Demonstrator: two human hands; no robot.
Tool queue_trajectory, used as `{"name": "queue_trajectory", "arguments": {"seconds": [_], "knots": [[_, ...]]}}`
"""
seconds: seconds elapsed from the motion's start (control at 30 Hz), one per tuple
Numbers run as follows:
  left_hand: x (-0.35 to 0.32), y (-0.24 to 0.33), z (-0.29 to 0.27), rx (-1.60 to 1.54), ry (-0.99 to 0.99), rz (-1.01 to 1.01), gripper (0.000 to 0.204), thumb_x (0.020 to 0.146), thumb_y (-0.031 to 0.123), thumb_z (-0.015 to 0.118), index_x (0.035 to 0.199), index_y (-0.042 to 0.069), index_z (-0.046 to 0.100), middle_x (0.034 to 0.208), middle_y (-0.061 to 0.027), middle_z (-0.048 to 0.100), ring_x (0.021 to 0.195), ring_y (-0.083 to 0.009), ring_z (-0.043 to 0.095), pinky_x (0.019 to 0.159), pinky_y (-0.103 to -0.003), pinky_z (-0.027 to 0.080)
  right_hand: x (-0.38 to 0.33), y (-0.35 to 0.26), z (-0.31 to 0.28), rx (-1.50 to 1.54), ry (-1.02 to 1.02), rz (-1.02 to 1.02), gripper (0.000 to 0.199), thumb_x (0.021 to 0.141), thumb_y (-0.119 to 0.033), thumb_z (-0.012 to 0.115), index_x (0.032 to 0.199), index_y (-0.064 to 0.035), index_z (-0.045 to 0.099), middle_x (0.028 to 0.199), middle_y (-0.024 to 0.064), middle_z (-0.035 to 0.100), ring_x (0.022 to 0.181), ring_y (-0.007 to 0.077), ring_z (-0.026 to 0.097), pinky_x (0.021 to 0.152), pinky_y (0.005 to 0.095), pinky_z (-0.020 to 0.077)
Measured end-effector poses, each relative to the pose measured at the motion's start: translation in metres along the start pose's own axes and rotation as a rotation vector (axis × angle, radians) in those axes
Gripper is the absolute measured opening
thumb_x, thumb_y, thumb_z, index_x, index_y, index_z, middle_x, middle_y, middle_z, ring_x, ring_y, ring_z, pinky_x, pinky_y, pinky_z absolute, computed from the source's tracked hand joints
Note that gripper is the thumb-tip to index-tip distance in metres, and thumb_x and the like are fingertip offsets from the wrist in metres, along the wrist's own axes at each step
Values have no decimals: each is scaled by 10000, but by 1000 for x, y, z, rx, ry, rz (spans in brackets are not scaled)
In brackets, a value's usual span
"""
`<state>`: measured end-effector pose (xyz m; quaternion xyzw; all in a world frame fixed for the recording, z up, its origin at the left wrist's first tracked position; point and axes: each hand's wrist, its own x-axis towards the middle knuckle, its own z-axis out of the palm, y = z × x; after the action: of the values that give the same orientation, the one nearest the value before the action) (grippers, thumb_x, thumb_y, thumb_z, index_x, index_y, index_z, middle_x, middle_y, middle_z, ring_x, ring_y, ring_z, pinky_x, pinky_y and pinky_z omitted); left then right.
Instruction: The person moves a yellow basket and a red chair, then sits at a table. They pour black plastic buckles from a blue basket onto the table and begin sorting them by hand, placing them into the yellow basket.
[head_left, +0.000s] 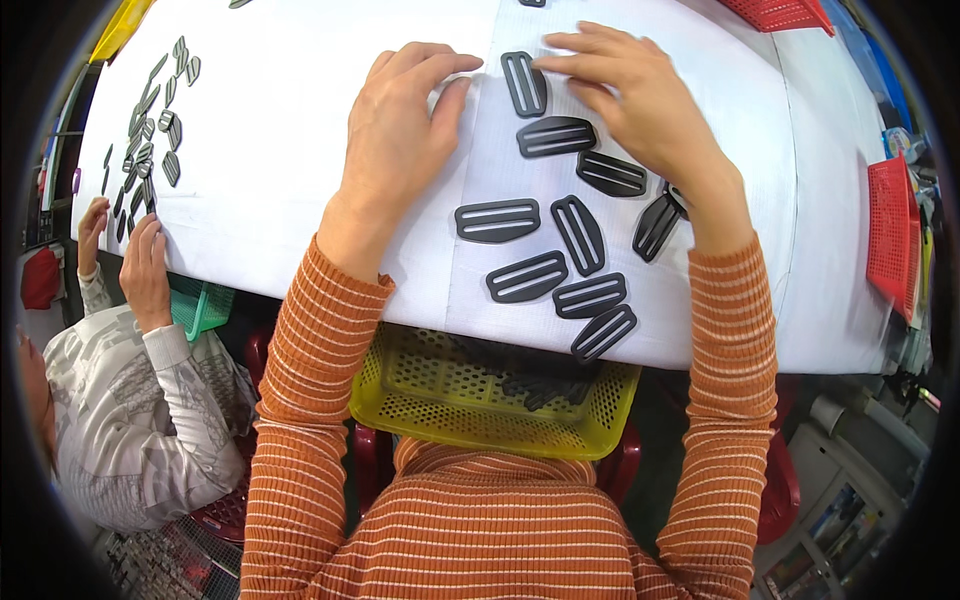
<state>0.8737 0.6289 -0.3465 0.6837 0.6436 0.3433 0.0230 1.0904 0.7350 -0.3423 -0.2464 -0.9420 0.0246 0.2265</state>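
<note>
Several black plastic slide buckles (557, 137) lie loose on the white table in front of me. My left hand (405, 115) hovers over the bare cloth left of them, fingers stretched forward and thumb apart, holding nothing. At the far end of the group, my right hand (625, 95) has its fingers spread, with the fingertips at the right edge of the farthest buckle (524, 84). Whether they touch it I cannot tell. Another buckle (657, 225) lies under my right wrist, beside one partly hidden by it. Nearer the table edge is a tilted buckle (604, 333).
A yellow perforated basket (480, 430) with black pieces inside sits at my lap, below the table edge. At left, a co-worker's hands (148, 270) are by a pile of buckles (145, 150). Red baskets (893, 235) stand at the right edge and far right corner.
</note>
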Motion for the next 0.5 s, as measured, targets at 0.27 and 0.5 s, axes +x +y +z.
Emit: {"name": "queue_trajectory", "arguments": {"seconds": [0.27,0.5], "knots": [[-5,12,16,115,-120,334,279,944,104,612,1204,130,708,1312,-51,637,1342,-246,489,1039,-362,480,-66,-47,-56,23,-29,264,289,775,54,611,992,-83,744,1219,48,645,1194,283,548,1051,469,384],[-2,9,11,-352,-220,184,320,958,175,613,1272,156,670,1398,-117,564,1332,-300,504,1077,-404,455,-98,-95,-68,44,8,403,368,766,56,613,1076,-107,727,1255,48,618,1217,286,533,1097,529,331]]}}
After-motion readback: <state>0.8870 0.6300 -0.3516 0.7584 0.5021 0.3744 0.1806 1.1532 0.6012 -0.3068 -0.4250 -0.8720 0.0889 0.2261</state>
